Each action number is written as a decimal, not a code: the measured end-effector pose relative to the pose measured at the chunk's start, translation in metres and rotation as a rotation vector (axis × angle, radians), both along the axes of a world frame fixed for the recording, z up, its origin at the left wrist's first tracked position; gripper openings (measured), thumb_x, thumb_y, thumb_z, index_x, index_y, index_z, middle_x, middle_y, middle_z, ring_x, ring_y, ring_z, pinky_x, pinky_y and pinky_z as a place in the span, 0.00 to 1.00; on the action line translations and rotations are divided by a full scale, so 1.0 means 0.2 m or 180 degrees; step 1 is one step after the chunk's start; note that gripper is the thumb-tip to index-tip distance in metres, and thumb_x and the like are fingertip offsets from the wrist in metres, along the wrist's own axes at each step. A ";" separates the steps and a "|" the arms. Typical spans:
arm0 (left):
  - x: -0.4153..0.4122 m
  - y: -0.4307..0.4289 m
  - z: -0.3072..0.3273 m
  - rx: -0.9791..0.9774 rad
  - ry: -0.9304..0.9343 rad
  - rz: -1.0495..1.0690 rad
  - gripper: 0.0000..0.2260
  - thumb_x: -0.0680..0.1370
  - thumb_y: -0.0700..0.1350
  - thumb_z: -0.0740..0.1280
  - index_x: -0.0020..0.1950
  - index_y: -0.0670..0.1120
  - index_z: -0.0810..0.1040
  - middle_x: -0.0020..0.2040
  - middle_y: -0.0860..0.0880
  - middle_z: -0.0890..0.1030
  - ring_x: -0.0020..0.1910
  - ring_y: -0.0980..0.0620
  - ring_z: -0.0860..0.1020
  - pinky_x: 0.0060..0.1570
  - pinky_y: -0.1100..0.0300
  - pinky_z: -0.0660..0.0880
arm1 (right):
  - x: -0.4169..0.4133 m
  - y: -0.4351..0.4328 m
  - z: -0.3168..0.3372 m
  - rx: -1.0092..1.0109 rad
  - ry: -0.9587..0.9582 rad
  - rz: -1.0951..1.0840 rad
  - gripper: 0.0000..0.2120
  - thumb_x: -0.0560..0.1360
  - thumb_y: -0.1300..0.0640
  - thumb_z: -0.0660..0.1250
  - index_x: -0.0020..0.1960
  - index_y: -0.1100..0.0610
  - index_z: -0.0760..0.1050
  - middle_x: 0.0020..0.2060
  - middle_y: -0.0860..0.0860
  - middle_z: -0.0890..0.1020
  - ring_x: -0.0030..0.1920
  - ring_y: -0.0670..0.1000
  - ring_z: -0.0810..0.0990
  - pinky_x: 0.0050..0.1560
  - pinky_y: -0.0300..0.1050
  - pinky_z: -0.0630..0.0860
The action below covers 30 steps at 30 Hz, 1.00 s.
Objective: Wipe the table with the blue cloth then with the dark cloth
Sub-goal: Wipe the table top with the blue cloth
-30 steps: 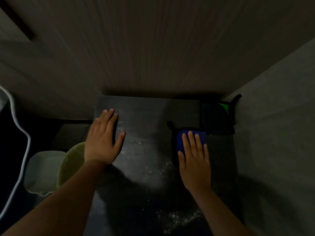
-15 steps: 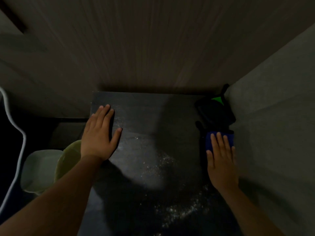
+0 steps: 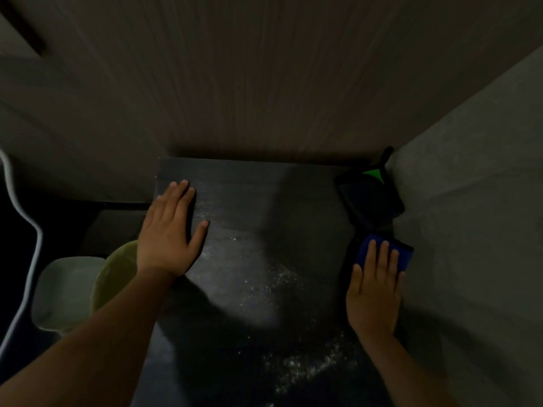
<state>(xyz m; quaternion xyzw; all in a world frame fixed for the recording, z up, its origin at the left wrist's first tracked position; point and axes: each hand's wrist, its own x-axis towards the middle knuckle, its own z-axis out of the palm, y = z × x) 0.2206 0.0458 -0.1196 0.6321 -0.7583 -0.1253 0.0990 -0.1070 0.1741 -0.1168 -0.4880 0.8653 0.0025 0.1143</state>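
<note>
Moved since a second ago: right hand [image 3: 374, 292] and blue cloth [image 3: 382, 252], carried from mid-tabletop to the right edge, beside the grey wall. Left hand [image 3: 169, 233]: unchanged, flat near the left edge.

Item 1, blue cloth. Lies on the tabletop [image 3: 249, 201] at its right edge, pinned under the right fingertips [image 3: 371, 249]; the far part shows beyond them. Palm sits on the near side of the cloth.

Item 2, dark cloth [image 3: 370, 198]. Far right corner, just beyond the blue cloth, with a green patch showing; whether the two touch cannot be told. No hand on it.

Item 3, grips. Right: fingers extended and pressed flat, closed round nothing, holding the cloth by downward pressure only. Left: spread open, palm down, empty, bracing.

Item 4, residue. Pale specks [image 3: 293, 362] scattered over the near and middle tabletop.

Step in hand, as judged: first wipe, blue cloth, at the end of a rightward stroke. Next move probably calls for drawing the cloth back left and nearer, through the specks, keeping pressure so it does not slip out from under the fingers. Dark-cloth pass not yet begun.
</note>
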 end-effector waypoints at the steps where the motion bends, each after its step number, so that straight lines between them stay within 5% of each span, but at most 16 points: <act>1: 0.00 0.00 0.00 -0.0007 0.0004 -0.0001 0.30 0.78 0.60 0.53 0.76 0.45 0.60 0.77 0.46 0.60 0.77 0.48 0.56 0.75 0.49 0.54 | 0.02 0.01 0.00 0.0000 0.0023 0.0051 0.26 0.80 0.44 0.36 0.76 0.51 0.40 0.76 0.51 0.42 0.76 0.51 0.39 0.75 0.53 0.39; 19: 0.00 0.00 0.02 -0.0015 0.0182 -0.0018 0.26 0.80 0.54 0.54 0.75 0.43 0.62 0.77 0.45 0.61 0.77 0.48 0.56 0.75 0.50 0.52 | 0.67 -0.12 -0.01 -0.0209 0.0034 0.0339 0.27 0.80 0.48 0.42 0.77 0.55 0.50 0.77 0.54 0.51 0.77 0.57 0.48 0.74 0.57 0.45; 26: 0.01 0.00 0.02 0.0028 0.0275 -0.0055 0.25 0.81 0.51 0.56 0.76 0.44 0.61 0.77 0.46 0.60 0.77 0.49 0.54 0.76 0.52 0.49 | 0.73 -0.13 -0.01 -0.0081 -0.0017 0.0286 0.28 0.79 0.46 0.36 0.77 0.52 0.41 0.77 0.51 0.42 0.76 0.54 0.39 0.75 0.55 0.38; 30: 0.01 0.00 0.02 -0.0008 0.0449 -0.0019 0.23 0.81 0.47 0.55 0.76 0.44 0.62 0.77 0.46 0.61 0.77 0.50 0.55 0.76 0.54 0.49 | 0.92 -0.14 0.00 -0.0089 0.0006 0.0438 0.27 0.80 0.47 0.41 0.77 0.54 0.48 0.77 0.54 0.49 0.77 0.56 0.47 0.74 0.57 0.46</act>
